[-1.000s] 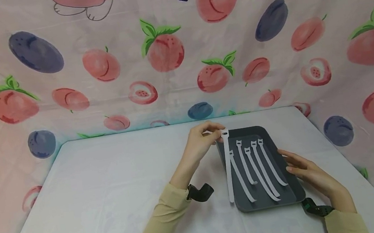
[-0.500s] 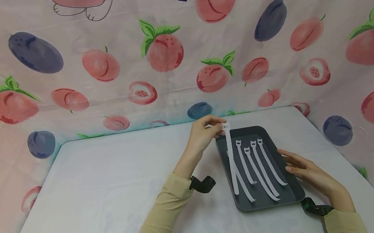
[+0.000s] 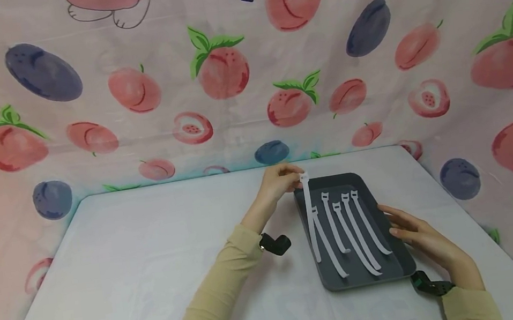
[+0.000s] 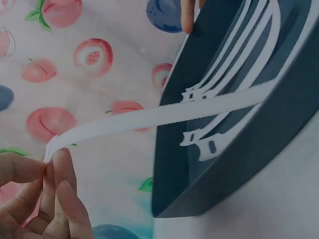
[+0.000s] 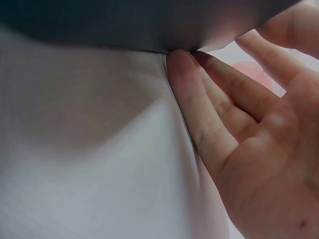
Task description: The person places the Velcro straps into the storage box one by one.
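My left hand (image 3: 275,185) pinches a white hook-and-loop cable tie (image 3: 310,217) by its slotted head, at the far left corner of a dark grey tray (image 3: 397,269). The tie hangs along the tray's left side, its free end overlapping the tray's left part. In the left wrist view, thumb and fingers of the left hand (image 4: 47,199) hold the bent end of the cable tie (image 4: 124,119), which stretches across the tray (image 4: 214,194). My right hand (image 3: 424,238) touches the tray's right side, fingers extended against its outer wall, as the right wrist view shows.
Several more white cable ties (image 3: 333,223) lie roughly side by side in the tray, heads towards the far end. The tray stands on a white-covered table (image 3: 155,281). A fruit-print cloth (image 3: 231,114) hangs behind it.
My left hand rises with the cable tie and swings right over the tray's left part, then comes slightly back left. The right hand stays at the tray's side.
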The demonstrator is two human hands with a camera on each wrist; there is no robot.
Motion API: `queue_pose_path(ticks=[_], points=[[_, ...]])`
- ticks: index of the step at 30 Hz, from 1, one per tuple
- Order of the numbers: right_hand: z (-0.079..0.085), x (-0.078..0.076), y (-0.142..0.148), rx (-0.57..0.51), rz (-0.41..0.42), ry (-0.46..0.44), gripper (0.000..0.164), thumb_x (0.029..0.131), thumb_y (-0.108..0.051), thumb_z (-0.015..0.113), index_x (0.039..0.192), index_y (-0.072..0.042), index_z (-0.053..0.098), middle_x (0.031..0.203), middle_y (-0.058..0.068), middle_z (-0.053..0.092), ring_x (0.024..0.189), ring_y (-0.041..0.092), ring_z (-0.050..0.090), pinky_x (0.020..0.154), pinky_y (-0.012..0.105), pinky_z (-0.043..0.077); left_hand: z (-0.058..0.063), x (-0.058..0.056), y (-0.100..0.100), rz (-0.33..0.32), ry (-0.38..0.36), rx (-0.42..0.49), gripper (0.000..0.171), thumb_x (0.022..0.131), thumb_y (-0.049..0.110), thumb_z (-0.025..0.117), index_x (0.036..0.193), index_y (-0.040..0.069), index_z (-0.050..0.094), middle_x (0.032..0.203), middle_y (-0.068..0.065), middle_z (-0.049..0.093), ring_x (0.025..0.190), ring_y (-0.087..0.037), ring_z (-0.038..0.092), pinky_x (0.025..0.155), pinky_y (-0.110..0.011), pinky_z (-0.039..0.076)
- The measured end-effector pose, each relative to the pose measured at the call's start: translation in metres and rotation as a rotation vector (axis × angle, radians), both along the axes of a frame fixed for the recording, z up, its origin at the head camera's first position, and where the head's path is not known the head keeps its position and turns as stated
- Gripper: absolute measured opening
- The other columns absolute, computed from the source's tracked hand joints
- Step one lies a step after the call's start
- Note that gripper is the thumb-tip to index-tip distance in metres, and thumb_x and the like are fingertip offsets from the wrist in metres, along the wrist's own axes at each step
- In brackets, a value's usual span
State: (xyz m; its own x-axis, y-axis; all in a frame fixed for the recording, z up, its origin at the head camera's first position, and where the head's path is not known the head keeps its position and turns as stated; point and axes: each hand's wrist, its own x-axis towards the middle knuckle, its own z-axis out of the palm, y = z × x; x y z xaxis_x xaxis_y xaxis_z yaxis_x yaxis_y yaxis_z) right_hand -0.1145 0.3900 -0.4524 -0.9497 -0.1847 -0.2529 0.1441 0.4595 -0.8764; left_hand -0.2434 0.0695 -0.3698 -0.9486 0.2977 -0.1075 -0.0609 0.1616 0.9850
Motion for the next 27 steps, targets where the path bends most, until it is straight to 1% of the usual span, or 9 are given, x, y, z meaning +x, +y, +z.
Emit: queue_pose_path(ticks=[6,10,14,17,19,22,24,27], points=[[0.001,0.000,0.000,0.002,-0.005,0.001,0.060,0.092,-0.031,0.050,0.145,-0.029,0.021,0.150,0.022,0.019,0.135,0.045,0.020,0.099,0.069,0.022,-0.012,-0.008,0.001,0.013,-0.030,-0.035,0.016,0.086,0.011,0.056,0.096,0.009,0.069,0.086,-0.005,0.065,0.067,-0.008,0.065,0.063,-0.022,0.049],[0.001,0.000,-0.001,0.001,-0.012,-0.016,0.060,0.092,-0.031,0.050,0.145,-0.029,0.021,0.150,0.022,0.019,0.135,0.045,0.020,0.099,0.069,0.022,-0.021,-0.013,0.001,0.012,-0.046,-0.076,0.016,0.085,0.010,0.057,0.096,0.008,0.068,0.085,-0.006,0.066,0.064,-0.006,0.063,0.061,-0.022,0.049],[0.001,0.000,-0.001,0.002,-0.020,-0.027,0.061,0.092,-0.032,0.051,0.145,-0.030,0.021,0.150,0.022,0.018,0.136,0.045,0.019,0.100,0.069,0.020,-0.027,-0.019,0.001,-0.006,-0.068,-0.103,0.014,0.085,0.010,0.058,0.095,0.008,0.068,0.088,-0.010,0.068,0.066,-0.010,0.065,0.073,-0.036,0.053],[0.001,0.000,-0.002,0.005,-0.024,-0.026,0.061,0.092,-0.032,0.051,0.145,-0.030,0.021,0.150,0.022,0.018,0.136,0.045,0.019,0.100,0.069,0.020,-0.031,-0.023,0.001,-0.017,-0.076,-0.123,0.014,0.085,0.010,0.059,0.094,0.008,0.068,0.088,-0.011,0.068,0.073,-0.018,0.068,0.083,-0.047,0.051],[0.001,0.001,-0.002,0.007,-0.025,-0.027,0.061,0.092,-0.032,0.051,0.145,-0.030,0.021,0.150,0.022,0.018,0.136,0.045,0.018,0.100,0.069,0.020,-0.033,-0.025,0.001,-0.022,-0.066,-0.147,0.014,0.083,0.008,0.059,0.093,0.008,0.069,0.087,-0.010,0.067,0.079,-0.025,0.068,0.081,-0.047,0.051],[0.001,0.001,-0.002,0.007,-0.026,-0.029,0.061,0.092,-0.031,0.051,0.145,-0.030,0.021,0.150,0.022,0.017,0.136,0.045,0.018,0.100,0.069,0.019,-0.039,-0.028,0.002,-0.040,-0.026,-0.198,0.014,0.081,0.006,0.059,0.091,0.008,0.070,0.086,-0.008,0.066,0.088,-0.032,0.065,0.077,-0.044,0.051],[0.001,0.001,-0.001,0.010,-0.024,-0.026,0.061,0.092,-0.031,0.051,0.145,-0.030,0.021,0.150,0.022,0.018,0.136,0.045,0.018,0.099,0.069,0.019,-0.042,-0.030,0.002,-0.057,0.002,-0.224,0.014,0.080,0.005,0.059,0.089,0.008,0.070,0.087,-0.009,0.065,0.089,-0.035,0.063,0.075,-0.042,0.051],[0.001,0.000,-0.001,0.011,-0.020,-0.019,0.060,0.092,-0.031,0.050,0.145,-0.031,0.021,0.150,0.022,0.018,0.136,0.046,0.019,0.098,0.070,0.020,-0.046,-0.030,0.003,-0.086,0.037,-0.255,0.013,0.081,0.005,0.059,0.088,0.007,0.070,0.089,-0.010,0.066,0.087,-0.035,0.063,0.071,-0.038,0.052]])
